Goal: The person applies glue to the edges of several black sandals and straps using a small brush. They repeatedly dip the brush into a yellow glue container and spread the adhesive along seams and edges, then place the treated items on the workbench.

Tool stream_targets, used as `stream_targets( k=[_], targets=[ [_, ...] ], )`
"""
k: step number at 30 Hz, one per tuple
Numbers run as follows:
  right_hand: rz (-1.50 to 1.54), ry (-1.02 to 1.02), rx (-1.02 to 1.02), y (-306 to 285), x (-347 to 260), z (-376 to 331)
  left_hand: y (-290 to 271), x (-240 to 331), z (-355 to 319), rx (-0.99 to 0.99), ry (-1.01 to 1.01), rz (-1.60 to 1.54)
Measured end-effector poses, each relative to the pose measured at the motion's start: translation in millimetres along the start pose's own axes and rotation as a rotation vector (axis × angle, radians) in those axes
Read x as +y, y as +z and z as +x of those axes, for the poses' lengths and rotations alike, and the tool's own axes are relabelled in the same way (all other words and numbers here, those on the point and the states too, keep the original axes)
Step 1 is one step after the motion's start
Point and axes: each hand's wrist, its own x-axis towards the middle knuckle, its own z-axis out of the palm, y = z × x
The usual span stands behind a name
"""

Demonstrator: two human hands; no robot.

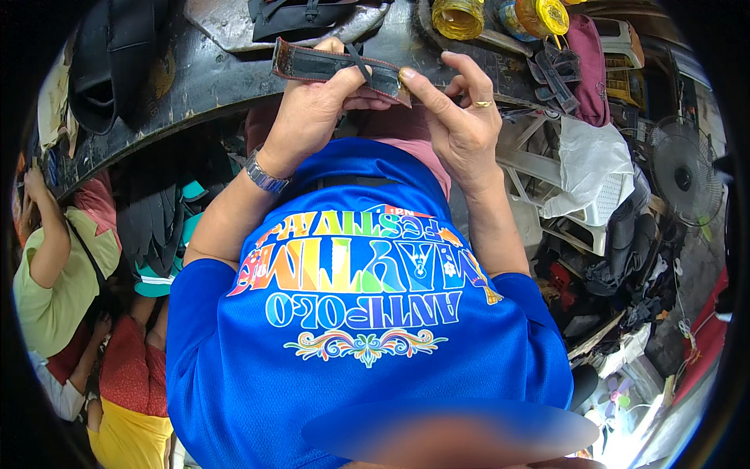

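Observation:
My left hand (pixel 320 109) grips a dark strap piece (pixel 312 66) with red stitching along its edges, thumb on top and fingers beneath. A narrow black band crosses over the piece near my thumb. My right hand (pixel 465 129), a ring on one finger, rests a fingertip on the strap's right end, where a yellowish-brown smear shows. The other right fingers are bent and apart, holding nothing. Both hands are just above the near edge of a black worktable (pixel 211 86). Beyond the strap, black cut pieces (pixel 301 19) lie on a grey slab (pixel 223 31).
Two yellow-smeared jars (pixel 457 17) stand at the far right of the table, near dark strap pieces (pixel 556 82) and a maroon pouch (pixel 587 70). White plastic stools (pixel 590 215) and a fan (pixel 681 176) are at right. Other people (pixel 55 273) sit at left, beside hanging black pieces (pixel 152 219).

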Motion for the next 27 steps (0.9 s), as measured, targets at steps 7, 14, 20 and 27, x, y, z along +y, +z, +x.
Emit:
stream_targets(
  k=[7, 14, 20, 27],
  targets=[
    [0.077, -0.042, -0.085, 2.0, 2.2, -3.6, -5.0, -7.5, 2.2, 0.02, 0.073, -0.028],
    [0.273, -0.022, -0.178, -8.0, -0.2, -4.3, -7.2, -6.9, 2.3, 0.086, 0.073, 0.095],
    [0.455, 0.197, -0.018, -4.7, 0.4, -5.1, -5.1, -6.7, 1.1, 0.067, 0.089, 0.118],
    [0.27, 0.013, -0.059, 5.5, -7.8, -0.9, -9.2, 3.1, 4.3, 0.057, 0.051, -0.04]
  ],
)
